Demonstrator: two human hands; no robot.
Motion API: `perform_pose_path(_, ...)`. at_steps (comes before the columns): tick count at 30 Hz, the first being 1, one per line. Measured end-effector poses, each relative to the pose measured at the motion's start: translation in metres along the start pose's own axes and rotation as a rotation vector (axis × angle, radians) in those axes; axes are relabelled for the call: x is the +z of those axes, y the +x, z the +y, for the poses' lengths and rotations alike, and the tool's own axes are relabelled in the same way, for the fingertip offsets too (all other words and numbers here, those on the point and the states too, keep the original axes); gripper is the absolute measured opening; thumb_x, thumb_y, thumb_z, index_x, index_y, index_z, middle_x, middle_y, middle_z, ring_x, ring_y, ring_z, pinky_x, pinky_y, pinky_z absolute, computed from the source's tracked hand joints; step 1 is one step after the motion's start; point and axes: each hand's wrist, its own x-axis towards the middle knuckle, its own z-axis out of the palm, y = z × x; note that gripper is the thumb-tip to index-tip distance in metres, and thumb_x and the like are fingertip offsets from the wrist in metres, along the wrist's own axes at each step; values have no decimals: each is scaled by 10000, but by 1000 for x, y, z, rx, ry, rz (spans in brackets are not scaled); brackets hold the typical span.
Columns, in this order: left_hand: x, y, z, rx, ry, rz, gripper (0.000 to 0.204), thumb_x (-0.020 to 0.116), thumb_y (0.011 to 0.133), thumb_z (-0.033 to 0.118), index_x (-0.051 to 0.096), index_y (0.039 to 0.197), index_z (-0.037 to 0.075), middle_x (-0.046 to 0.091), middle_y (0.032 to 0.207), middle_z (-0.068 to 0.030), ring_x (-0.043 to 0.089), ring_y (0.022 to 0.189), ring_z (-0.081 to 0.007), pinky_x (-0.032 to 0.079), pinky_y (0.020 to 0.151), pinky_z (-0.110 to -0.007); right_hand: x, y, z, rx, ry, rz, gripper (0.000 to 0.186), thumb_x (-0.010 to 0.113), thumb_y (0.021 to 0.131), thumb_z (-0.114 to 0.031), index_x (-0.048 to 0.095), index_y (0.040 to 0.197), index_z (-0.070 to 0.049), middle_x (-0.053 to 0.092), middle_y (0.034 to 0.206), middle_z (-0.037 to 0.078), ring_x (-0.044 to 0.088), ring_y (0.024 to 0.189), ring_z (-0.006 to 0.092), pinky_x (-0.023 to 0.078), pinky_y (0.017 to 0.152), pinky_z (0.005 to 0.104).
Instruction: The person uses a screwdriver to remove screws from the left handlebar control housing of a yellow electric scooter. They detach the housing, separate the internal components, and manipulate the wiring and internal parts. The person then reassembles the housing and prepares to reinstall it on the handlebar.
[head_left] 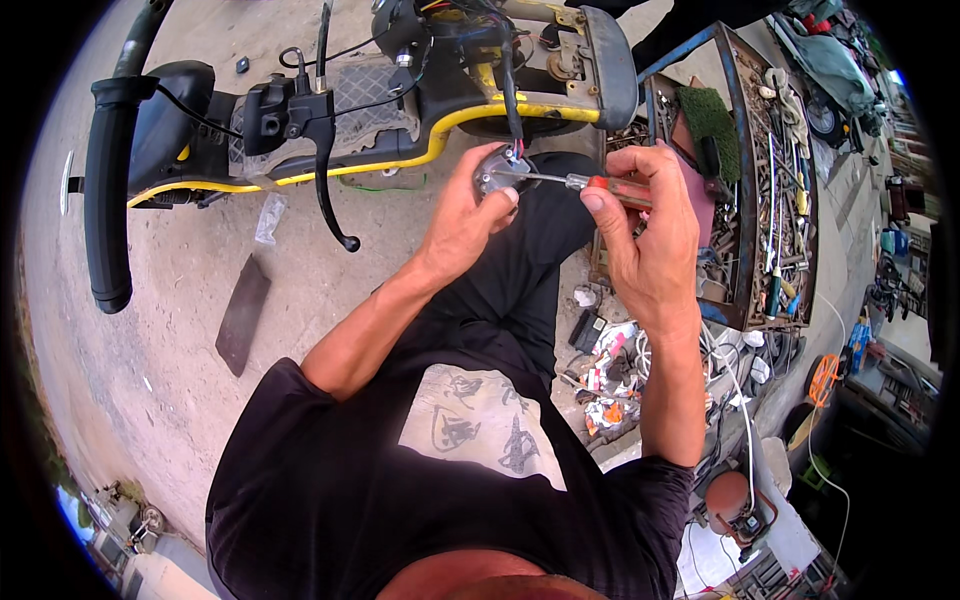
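Observation:
My left hand [468,222] is closed round a small rounded grey part [500,176] with screws in its face. Coloured wires [517,150] run from its top up to the scooter. In my right hand [650,225] is a screwdriver [622,188] with a red, partly clear handle, pinched between thumb and fingers. Its thin shaft points left, and the tip lies at the face of the grey part. Just beyond my hands stands the black and yellow scooter [440,135], with a black brake lever [325,160] and a rubber handlebar grip [108,200] at the left.
At the right, a metal-framed tool tray [745,200] holds wrenches, screwdrivers and loose hardware. Litter and a white cable [735,375] lie below it. A dark flat piece [243,315] and a clear plastic bag [270,218] are on the concrete at left. Someone's dark-clothed legs [690,30] show beyond the tray.

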Motion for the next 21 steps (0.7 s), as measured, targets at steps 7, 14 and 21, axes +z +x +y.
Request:
perform_pose_path(7, -3, 1, -1, -36, -90, -26, 534, 593, 1002, 77, 429, 1504, -5, 594, 956, -56, 546, 768, -111, 441, 655, -252, 5, -6, 12, 68, 225, 28, 252, 735, 914, 79, 606, 1115, 0, 631, 1098, 88, 724, 938, 180, 562, 754, 281)
perform_pose_path(14, -6, 2, -3, -32, -97, -57, 570, 579, 976, 28, 411, 1518, -19, 589, 989, -49, 529, 751, -118, 426, 644, -263, 3, -4, 14, 84, 259, 54, 243, 727, 918, 84, 610, 1112, -1, 632, 1118, 74, 702, 933, 147, 548, 771, 267)
perform_pose_path(21, -4, 1, -2, 10, -118, -71, 586, 587, 965, 13, 394, 1517, -20, 606, 1029, -57, 524, 755, -111, 425, 640, -266, 1, -13, 4, 116, 344, 88, 232, 725, 926, 67, 605, 1110, -5, 639, 1112, 74, 681, 912, 136, 543, 781, 253)
